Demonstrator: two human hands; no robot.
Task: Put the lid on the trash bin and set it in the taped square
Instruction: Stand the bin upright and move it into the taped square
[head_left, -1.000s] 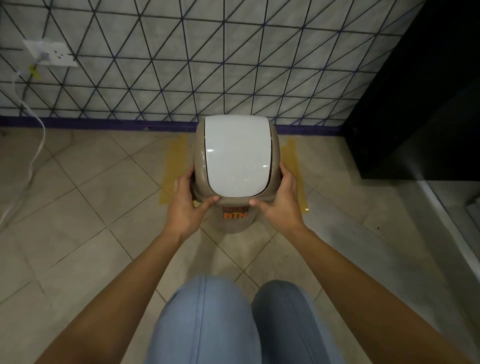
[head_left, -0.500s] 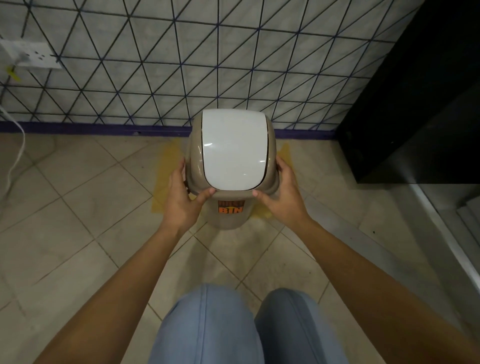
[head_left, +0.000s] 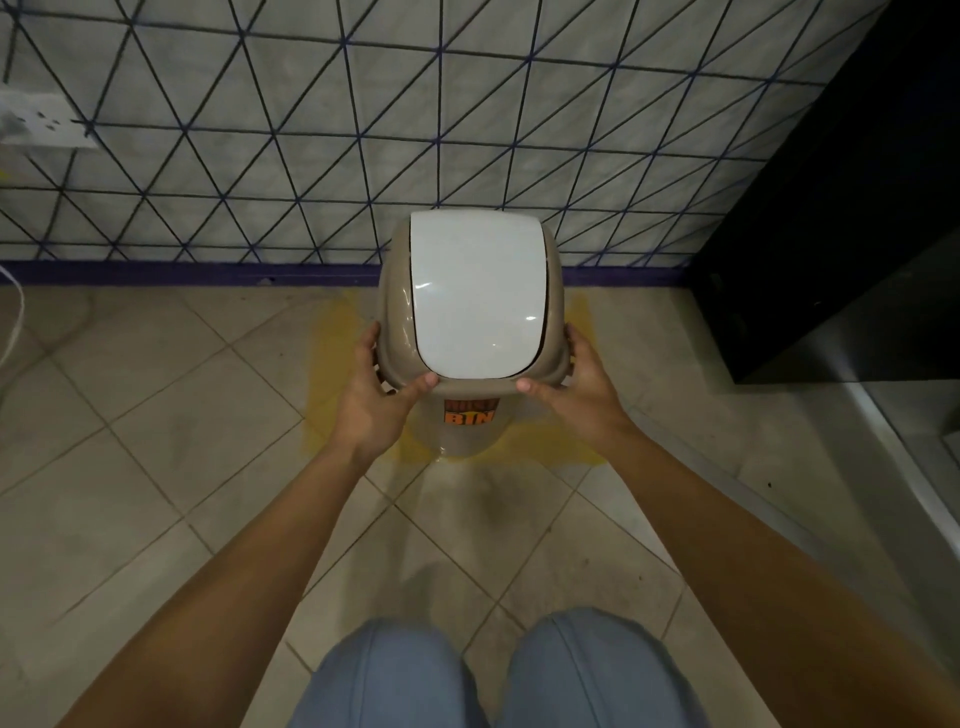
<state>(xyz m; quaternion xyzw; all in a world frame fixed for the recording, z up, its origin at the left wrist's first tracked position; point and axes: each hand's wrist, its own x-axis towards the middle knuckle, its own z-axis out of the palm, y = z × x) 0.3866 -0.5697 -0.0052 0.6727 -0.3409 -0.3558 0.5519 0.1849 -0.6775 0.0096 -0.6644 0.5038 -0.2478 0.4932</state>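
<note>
A small beige trash bin (head_left: 467, 436) with an orange label stands on the tiled floor near the wall. Its beige lid with a white swing flap (head_left: 478, 296) sits on top of it. My left hand (head_left: 376, 395) grips the lid's left rim, thumb on the front edge. On the right rim, my right hand (head_left: 576, 387) holds it the same way. The bin's base rests within the yellow taped square (head_left: 332, 374), whose left, front and right strips show around it; the back strip is hidden behind the bin.
A tiled wall with dark triangle lines and a purple skirting (head_left: 156, 273) runs just behind the bin. A black cabinet (head_left: 831, 249) stands at the right. A white socket (head_left: 41, 124) and cable (head_left: 13, 322) are at the far left. My knees (head_left: 488, 675) are at the bottom.
Both hands have carried the bin away from me toward the wall, further into the taped square. The grip on the lid's rim is unchanged.
</note>
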